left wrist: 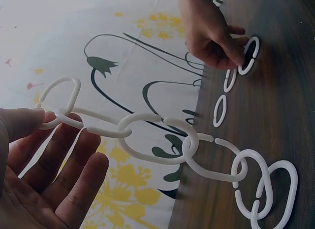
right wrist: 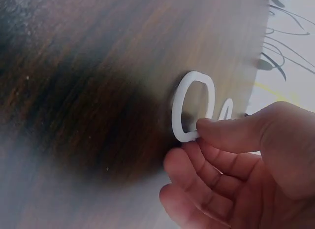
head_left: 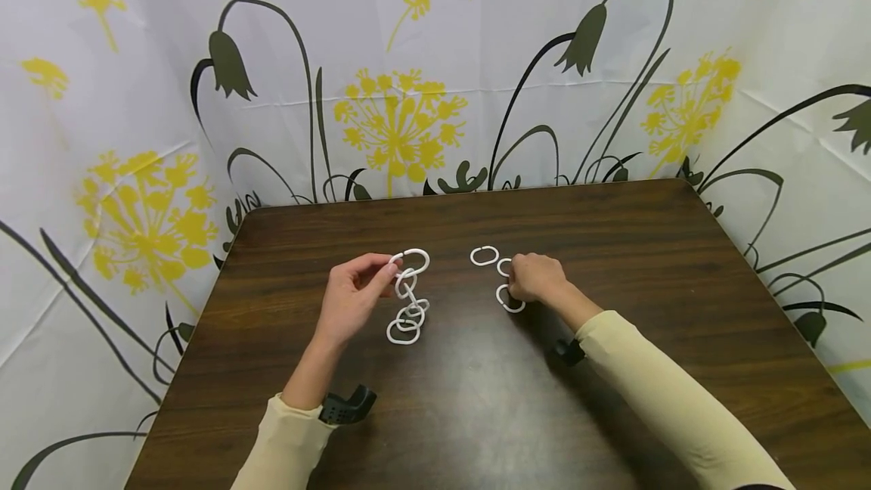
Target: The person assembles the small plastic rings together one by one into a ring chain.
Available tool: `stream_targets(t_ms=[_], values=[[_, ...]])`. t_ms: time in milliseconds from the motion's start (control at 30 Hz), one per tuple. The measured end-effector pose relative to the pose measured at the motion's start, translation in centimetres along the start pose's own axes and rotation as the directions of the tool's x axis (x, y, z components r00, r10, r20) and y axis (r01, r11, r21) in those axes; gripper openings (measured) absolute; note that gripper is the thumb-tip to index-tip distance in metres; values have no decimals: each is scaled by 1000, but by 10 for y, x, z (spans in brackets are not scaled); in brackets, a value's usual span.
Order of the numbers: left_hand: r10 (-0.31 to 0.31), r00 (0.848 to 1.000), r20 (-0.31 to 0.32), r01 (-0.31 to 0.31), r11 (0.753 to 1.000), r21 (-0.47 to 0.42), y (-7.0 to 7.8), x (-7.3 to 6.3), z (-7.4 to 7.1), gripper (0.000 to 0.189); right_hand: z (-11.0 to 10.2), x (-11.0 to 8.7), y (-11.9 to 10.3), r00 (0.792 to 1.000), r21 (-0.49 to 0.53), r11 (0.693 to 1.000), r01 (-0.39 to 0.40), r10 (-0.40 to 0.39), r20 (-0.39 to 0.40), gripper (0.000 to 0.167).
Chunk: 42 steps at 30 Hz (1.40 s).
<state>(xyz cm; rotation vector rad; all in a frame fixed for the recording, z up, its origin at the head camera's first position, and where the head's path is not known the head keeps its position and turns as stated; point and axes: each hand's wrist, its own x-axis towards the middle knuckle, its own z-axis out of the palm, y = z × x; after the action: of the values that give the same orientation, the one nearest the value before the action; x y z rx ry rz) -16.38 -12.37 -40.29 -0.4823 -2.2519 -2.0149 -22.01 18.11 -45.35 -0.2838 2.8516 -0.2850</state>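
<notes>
My left hand (head_left: 350, 297) pinches the top link of a chain of several white plastic links (left wrist: 152, 159) between thumb and fingers. The chain hangs down from the fingertips, and its lowest links (head_left: 403, 342) reach the tabletop in the head view. Each oval link has a small gap in its side. To the right, my right hand (head_left: 536, 278) is low over the table. Its thumb and fingers pinch the end of a single loose link (right wrist: 178, 108), seen best in the right wrist view. Just beyond lie two more loose links, one partly hidden by that hand in the head view.
The farther loose link (head_left: 472, 256) and the nearer one (head_left: 500, 268) lie on a dark wood-grain table (head_left: 463, 414). A white curtain (head_left: 435, 44) printed with yellow and dark green flowers hangs behind the table's back edge and along its sides.
</notes>
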Motion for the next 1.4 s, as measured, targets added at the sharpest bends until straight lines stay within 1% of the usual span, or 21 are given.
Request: stream_targets(t_ms=[100,267,367,433,567,667,767,833,900,933,1000,1067,1133,1167,1267,1300,1333,1400], values=[[3,1000,-3,-3,1000,12,0,0,0,17,-3,0,3,1000,48,999,-2,2,12,8],[4,1000,-2,-4,1000,15,-1,0,-1,17,-8,-1,7,999,175,984,-18,10,46,11],[4,1000,-4,-4,1000,18,-1,0,-2,17,-10,-1,6,999,281,960,1,-13,42,11],[5,1000,-4,-5,1000,21,-1,0,-2,17,-11,0,5,999,361,932,32,-41,16,10],[7,1000,0,-7,1000,24,0,0,-2,18,-16,3,0,992,511,850,125,-110,-60,8],[9,1000,1,-9,1000,24,1,0,-2,19,-25,3,-5,983,593,784,181,-148,-105,12],[17,1000,3,-17,999,29,2,1,-2,19,-36,1,-14,976,657,721,219,-162,-147,16],[22,1000,5,-22,999,29,3,1,-2,18,-43,-1,-20,964,690,674,265,-180,-195,16],[25,1000,9,-25,999,27,3,1,-1,17,-51,-3,-27,948,713,625,316,-192,-252,14],[26,1000,11,-27,999,25,3,1,-1,17,-54,-5,-31,940,726,597,342,-199,-279,14],[23,1000,9,-24,1000,20,4,1,0,17,-61,-7,-39,925,757,531,381,-206,-320,14],[19,1000,8,-19,1000,20,4,2,0,18,-67,-11,-48,921,797,461,390,-194,-338,15],[14,1000,3,-14,1000,24,3,2,0,19,-73,-15,-58,921,829,401,389,-179,-346,17],[12,1000,1,-12,1000,25,3,2,0,19,-75,-17,-62,922,842,376,388,-170,-349,17],[16,1000,4,-16,999,44,3,2,0,18,-80,-23,-75,925,869,318,380,-154,-348,19],[11,1000,4,-11,999,53,8,1,1,18,-80,-24,-79,925,874,303,379,-156,-346,19],[13,1000,6,-13,998,58,8,1,2,17,-80,-26,-83,927,883,286,372,-159,-339,19],[20,1000,8,-21,997,71,8,1,2,17,-80,-28,-89,930,895,265,359,-176,-321,18]])
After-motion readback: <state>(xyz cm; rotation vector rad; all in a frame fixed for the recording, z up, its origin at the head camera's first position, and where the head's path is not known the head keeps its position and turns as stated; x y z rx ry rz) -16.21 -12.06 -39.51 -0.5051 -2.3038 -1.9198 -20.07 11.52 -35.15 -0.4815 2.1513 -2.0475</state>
